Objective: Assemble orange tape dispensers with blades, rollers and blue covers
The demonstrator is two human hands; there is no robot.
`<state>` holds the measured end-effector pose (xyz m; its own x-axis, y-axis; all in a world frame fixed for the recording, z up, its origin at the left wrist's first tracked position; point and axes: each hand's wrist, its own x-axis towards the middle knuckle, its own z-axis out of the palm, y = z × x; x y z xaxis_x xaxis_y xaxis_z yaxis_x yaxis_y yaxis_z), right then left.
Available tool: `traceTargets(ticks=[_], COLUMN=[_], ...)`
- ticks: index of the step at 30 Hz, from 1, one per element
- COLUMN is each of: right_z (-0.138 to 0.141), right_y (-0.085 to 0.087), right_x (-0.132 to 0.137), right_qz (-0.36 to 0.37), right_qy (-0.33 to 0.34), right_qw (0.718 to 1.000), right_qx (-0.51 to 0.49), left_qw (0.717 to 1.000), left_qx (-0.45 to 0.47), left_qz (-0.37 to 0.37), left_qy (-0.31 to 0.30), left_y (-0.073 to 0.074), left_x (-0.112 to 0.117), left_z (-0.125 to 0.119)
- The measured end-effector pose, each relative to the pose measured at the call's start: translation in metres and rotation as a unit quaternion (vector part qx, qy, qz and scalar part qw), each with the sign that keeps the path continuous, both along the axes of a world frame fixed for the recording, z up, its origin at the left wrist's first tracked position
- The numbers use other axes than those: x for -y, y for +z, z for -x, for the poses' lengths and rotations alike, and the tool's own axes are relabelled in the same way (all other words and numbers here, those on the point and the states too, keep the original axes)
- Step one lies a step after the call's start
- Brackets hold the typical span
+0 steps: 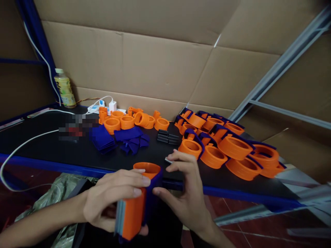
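Note:
My left hand (pixel 113 193) is wrapped around an orange plastic ring-shaped holder (pixel 133 217), held at the table's front edge. A dark blue panel (pixel 152 193) lies along the holder's right side, and a grey ribbed strip (pixel 120 217) shows on its left face. My right hand (pixel 187 193) is open just to the right, fingers curved and apart. Its thumb tip is close to the blue panel; whether it touches, I cannot tell. By its fingertips is a small pale piece (pixel 168 160), partly hidden.
Behind are loose orange rings (pixel 127 122), flat blue pieces (pixel 103 137) and black blocks (pixel 167 137). Assembled orange-and-blue holders (pixel 235 146) are piled at the right. A bottle (pixel 64 89), a power strip (pixel 93 109) and a white cable (pixel 33 136) occupy the left.

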<state>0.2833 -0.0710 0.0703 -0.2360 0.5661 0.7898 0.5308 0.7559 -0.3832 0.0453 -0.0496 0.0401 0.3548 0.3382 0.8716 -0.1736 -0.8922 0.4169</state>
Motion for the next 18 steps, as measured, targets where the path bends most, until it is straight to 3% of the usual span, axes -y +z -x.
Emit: traceTargets(ticks=[2, 3, 5, 7, 9, 12, 14, 16, 18], right_z=[0.006, 0.009, 0.015, 0.02, 0.02, 0.011, -0.003, -0.021, -0.043], right_y=[0.004, 0.007, 0.014, 0.022, 0.031, 0.054, 0.074, 0.097, 0.116], right_x=[0.003, 0.003, 0.003, -0.002, -0.013, -0.042, -0.071, -0.109, -0.152], right_qz=[-0.087, -0.104, -0.101, -0.081, -0.052, 0.015, 0.048, 0.065, 0.091], right_qy=[0.021, 0.036, 0.042, 0.025, 0.033, 0.057, 0.038, -0.035, -0.142], right_qw=[0.993, 0.986, 0.976, 0.973, 0.97, 0.972, 0.972, 0.963, 0.932], right_qx=[0.08, 0.126, 0.189, 0.217, 0.235, 0.23, 0.228, 0.257, 0.321], left_qw=[0.998, 0.993, 0.968, 0.929, 0.893, 0.862, 0.847, 0.846, 0.86], left_qx=[0.059, 0.092, 0.112, 0.155, 0.184, 0.207, 0.209, 0.202, 0.169], left_qz=[0.008, 0.05, 0.202, 0.325, 0.411, 0.454, 0.468, 0.473, 0.46], left_qy=[0.025, 0.057, 0.096, 0.087, 0.032, -0.089, -0.137, -0.142, -0.14], left_y=[0.002, 0.003, 0.004, 0.005, 0.008, 0.013, 0.014, 0.011, 0.006], left_x=[-0.002, -0.002, -0.005, -0.011, -0.019, -0.031, -0.036, -0.039, -0.041], left_z=[0.001, 0.002, 0.003, 0.003, 0.0, -0.005, -0.008, -0.01, -0.011])
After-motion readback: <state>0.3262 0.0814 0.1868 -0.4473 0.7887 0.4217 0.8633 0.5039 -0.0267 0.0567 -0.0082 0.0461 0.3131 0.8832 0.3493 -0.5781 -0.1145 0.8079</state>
